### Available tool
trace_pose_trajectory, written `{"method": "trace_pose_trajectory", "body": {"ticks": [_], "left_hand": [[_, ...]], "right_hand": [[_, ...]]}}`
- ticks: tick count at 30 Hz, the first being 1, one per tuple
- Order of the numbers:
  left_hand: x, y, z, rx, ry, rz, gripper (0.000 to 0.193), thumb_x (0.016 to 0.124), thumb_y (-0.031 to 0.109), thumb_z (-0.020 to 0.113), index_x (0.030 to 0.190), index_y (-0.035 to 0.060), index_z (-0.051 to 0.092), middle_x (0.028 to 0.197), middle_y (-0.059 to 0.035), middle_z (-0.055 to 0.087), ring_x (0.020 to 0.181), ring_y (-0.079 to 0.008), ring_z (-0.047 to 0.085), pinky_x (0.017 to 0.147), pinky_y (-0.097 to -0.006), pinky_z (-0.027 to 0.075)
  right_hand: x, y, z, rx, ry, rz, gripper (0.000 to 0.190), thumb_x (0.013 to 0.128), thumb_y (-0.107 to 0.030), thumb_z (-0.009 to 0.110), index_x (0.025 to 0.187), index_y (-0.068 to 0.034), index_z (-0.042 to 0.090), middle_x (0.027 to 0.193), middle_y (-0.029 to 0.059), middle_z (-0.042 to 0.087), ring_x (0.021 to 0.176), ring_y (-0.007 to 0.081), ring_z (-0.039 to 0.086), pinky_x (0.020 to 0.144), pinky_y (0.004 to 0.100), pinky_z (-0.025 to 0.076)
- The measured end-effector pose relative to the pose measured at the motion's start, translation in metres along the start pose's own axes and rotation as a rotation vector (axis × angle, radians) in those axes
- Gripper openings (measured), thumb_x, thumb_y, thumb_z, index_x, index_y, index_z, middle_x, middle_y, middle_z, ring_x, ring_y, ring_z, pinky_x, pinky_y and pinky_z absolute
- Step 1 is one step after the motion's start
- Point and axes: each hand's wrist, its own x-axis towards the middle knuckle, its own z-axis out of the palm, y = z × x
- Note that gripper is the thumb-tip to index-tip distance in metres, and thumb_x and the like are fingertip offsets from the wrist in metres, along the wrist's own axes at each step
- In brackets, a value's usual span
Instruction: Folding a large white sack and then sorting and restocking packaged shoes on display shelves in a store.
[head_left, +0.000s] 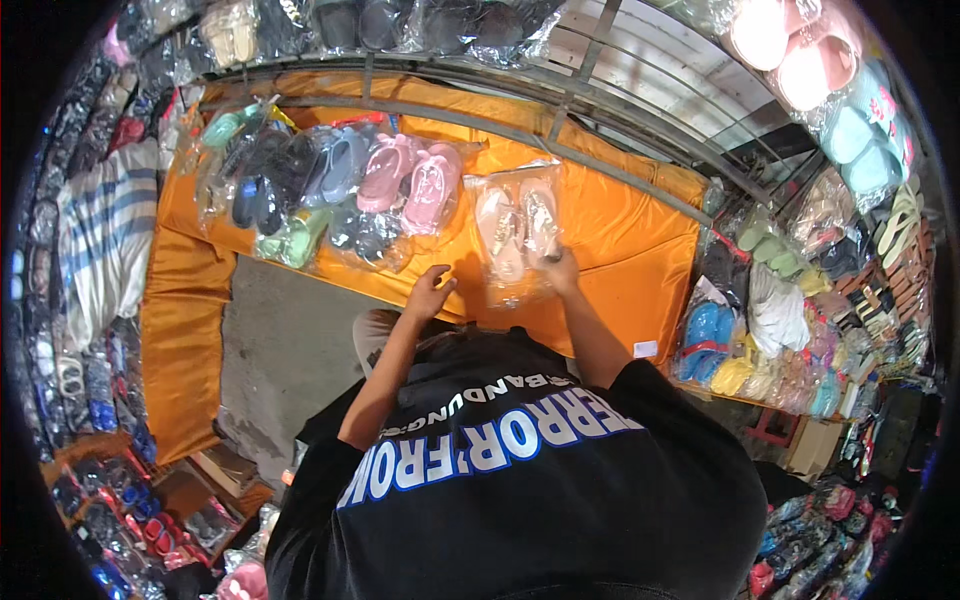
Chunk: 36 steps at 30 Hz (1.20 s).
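Observation:
My right hand (561, 271) is closed on the lower right edge of a clear plastic bag that holds a pair of beige sandals (501, 225), over the orange cloth (637, 262) of the table. Nothing is in my left hand (431, 291), which hovers at the table's near edge with its fingers apart and curved. Left of the sandals lie bagged pink clogs (431, 187), a blue-grey pair (341, 165), green shoes (295, 238) and several dark pairs (259, 191).
A metal rail (480, 127) runs along the table's far side. Bagged blue slippers (705, 337) and more footwear lie at the right. A striped cloth bundle (112, 232) stands at the left. Bagged light-blue clogs (862, 142) are at the upper right.

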Motion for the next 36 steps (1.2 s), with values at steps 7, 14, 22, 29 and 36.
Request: {"method": "trace_pose_trajectory", "body": {"ticks": [7, 14, 22, 29, 36], "left_hand": [[0.035, -0.065, 0.039, -0.199, 0.011, -0.124, 0.066, 0.088, 0.037, 0.080, 0.131, -0.0088, 0.060, 0.118, -0.0219, 0.071, 0.109, -0.0298, 0.070, 0.094, -0.0387, 0.056], [0.076, -0.071, 0.095, -0.217, -0.168, -0.099, 0.072, 0.085, 0.032, 0.082, 0.138, -0.0059, 0.052, 0.103, -0.0156, 0.074, 0.092, -0.0229, 0.071, 0.084, -0.0362, 0.057], [0.075, -0.042, 0.079, -0.497, 0.035, -0.103, 0.036, 0.104, 0.023, 0.062, 0.136, 0.0070, 0.059, 0.100, -0.0062, 0.072, 0.076, -0.0131, 0.063, 0.069, -0.0318, 0.055], [0.045, -0.031, 0.053, -0.906, -0.273, -0.166, 0.040, 0.101, 0.000, 0.051, 0.141, 0.0032, 0.052, 0.112, -0.0114, 0.072, 0.094, -0.0214, 0.073, 0.080, -0.0339, 0.059], [0.040, -0.021, 0.053, 0.200, -0.149, 0.141, 0.057, 0.088, 0.003, 0.067, 0.141, 0.0117, 0.048, 0.132, -0.0194, 0.066, 0.115, -0.0363, 0.070, 0.093, -0.0438, 0.056]], "right_hand": [[-0.063, -0.007, 0.019, 0.372, -0.182, 0.421, 0.023, 0.089, -0.013, 0.077, 0.106, -0.004, 0.064, 0.081, 0.0044, 0.064, 0.071, 0.0197, 0.066, 0.056, 0.0337, 0.052], [-0.046, 0.012, -0.041, 0.750, -0.609, 0.764, 0.028, 0.101, -0.037, 0.068, 0.105, -0.010, 0.065, 0.082, 0.0004, 0.064, 0.063, 0.0144, 0.058, 0.055, 0.0297, 0.050], [-0.057, 0.002, -0.033, 0.741, -0.408, 0.688, 0.020, 0.103, -0.022, 0.058, 0.116, -0.010, 0.066, 0.102, 0.0056, 0.070, 0.090, 0.0204, 0.068, 0.077, 0.0371, 0.056], [-0.054, -0.008, -0.051, 0.904, -0.341, 0.506, 0.059, 0.089, -0.004, 0.066, 0.144, -0.011, 0.046, 0.124, 0.0090, 0.069, 0.114, 0.0286, 0.066, 0.089, 0.0408, 0.056], [-0.054, 0.037, -0.034, 0.162, -0.153, 0.037, 0.069, 0.081, -0.003, 0.078, 0.142, -0.004, 0.046, 0.127, 0.0143, 0.069, 0.117, 0.0371, 0.067, 0.093, 0.0498, 0.054]]}}
